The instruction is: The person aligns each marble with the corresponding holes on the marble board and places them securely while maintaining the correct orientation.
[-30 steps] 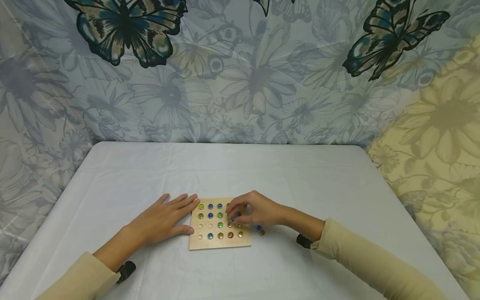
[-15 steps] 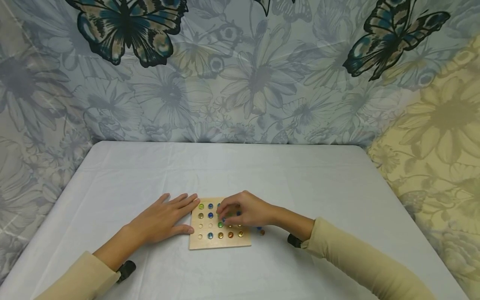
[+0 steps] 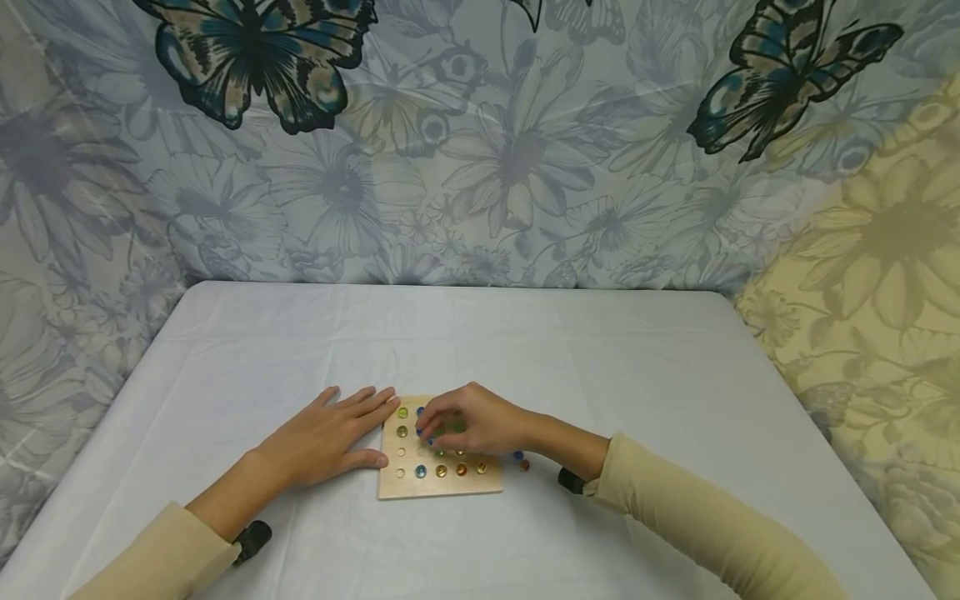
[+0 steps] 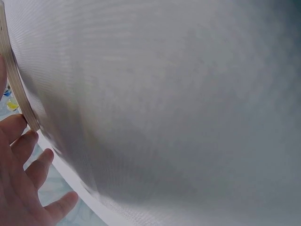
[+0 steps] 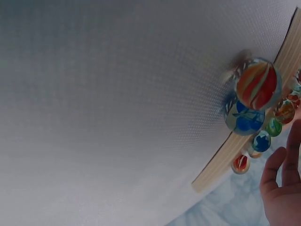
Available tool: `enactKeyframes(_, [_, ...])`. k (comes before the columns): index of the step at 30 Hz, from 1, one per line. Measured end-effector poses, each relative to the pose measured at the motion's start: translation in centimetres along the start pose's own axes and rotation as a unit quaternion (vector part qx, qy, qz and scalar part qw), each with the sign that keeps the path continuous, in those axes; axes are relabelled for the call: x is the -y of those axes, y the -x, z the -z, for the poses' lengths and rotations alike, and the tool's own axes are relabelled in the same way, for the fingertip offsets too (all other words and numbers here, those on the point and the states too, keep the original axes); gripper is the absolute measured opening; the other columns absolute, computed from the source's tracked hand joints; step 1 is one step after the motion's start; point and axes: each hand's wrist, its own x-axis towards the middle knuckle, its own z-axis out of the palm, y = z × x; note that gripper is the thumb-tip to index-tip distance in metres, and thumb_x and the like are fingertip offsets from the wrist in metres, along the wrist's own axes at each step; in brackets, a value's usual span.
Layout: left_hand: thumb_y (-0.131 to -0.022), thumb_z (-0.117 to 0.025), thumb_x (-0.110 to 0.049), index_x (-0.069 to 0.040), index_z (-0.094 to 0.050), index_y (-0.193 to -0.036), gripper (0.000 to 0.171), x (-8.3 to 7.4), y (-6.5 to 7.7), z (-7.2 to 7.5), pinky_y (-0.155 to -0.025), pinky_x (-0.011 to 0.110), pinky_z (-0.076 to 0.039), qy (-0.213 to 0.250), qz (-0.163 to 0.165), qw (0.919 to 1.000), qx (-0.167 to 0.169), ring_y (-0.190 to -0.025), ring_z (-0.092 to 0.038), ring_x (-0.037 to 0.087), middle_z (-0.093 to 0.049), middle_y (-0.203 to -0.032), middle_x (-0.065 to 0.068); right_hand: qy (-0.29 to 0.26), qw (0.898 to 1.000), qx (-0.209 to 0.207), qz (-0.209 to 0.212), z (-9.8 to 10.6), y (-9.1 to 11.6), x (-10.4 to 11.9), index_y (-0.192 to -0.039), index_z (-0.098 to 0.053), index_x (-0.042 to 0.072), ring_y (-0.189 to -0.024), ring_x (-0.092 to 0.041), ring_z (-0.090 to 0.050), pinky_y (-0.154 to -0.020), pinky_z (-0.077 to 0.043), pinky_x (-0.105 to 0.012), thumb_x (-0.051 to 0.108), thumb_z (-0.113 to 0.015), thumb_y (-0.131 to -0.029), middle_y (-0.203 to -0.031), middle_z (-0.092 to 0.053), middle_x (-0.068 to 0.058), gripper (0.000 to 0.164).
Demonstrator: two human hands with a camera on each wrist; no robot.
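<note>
A square wooden board with rows of round hollows lies on the white table, many hollows holding glass marbles. My left hand lies flat with fingers spread, fingertips and thumb at the board's left edge; the left wrist view shows fingertips against its side. My right hand is over the board's middle, thumb and index finger pinching a blue marble near the third row. This hand covers several marbles. Bare hollows show at the board's lower left.
Right of the board, a loose blue marble and a red-orange marble lie on the white cloth. A butterfly-printed fabric backdrop rises behind the table's far edge.
My right hand has moved left across the board with the blue marble, from the right-hand columns toward the second column. The left hand and the board stay put.
</note>
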Motion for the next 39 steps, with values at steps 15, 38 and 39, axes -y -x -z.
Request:
enactKeyframes(15, [-0.096, -0.046, -0.065, -0.016, -0.033, -0.157, 0.080, 0.4, -0.1, -0.3, -0.110, 0.067, -0.025, -0.006, -0.005, 0.9999, -0.010, -0.145, -0.035, 0.031, -0.031, -0.161, 0.003, 0.087, 0.996, 0.017, -0.015, -0.5, -1.1, 0.2, -0.113, -0.070, 0.007, -0.094, 0.005, -0.064, -0.089, -0.049, -0.017, 0.007, -0.074, -0.090, -0.102, -0.073, 0.006, 0.023])
enactKeyframes(38, [-0.096, -0.049, -0.063, -0.017, -0.032, -0.158, 0.079, 0.4, -0.1, -0.3, -0.112, 0.066, -0.023, -0.002, -0.001, 1.0000, -0.001, -0.146, -0.033, 0.030, -0.029, -0.162, 0.002, 0.083, 0.996, 0.002, -0.016, -0.5, -1.0, 0.6, -0.112, -0.071, 0.007, -0.091, 0.004, -0.064, -0.084, -0.052, -0.017, 0.006, -0.072, -0.092, -0.102, -0.074, 0.002, 0.021])
enactKeyframes(39, [-0.096, -0.049, -0.063, -0.017, -0.032, -0.158, 0.080, 0.4, -0.1, -0.3, -0.112, 0.066, -0.023, -0.002, 0.001, 1.0000, 0.000, -0.146, -0.033, 0.029, -0.029, -0.162, 0.002, 0.081, 0.997, -0.003, -0.016, -0.4, -0.8, 0.5, -0.113, -0.071, 0.006, -0.091, 0.003, -0.064, -0.084, -0.052, -0.018, 0.006, -0.072, -0.092, -0.103, -0.074, 0.002, 0.021])
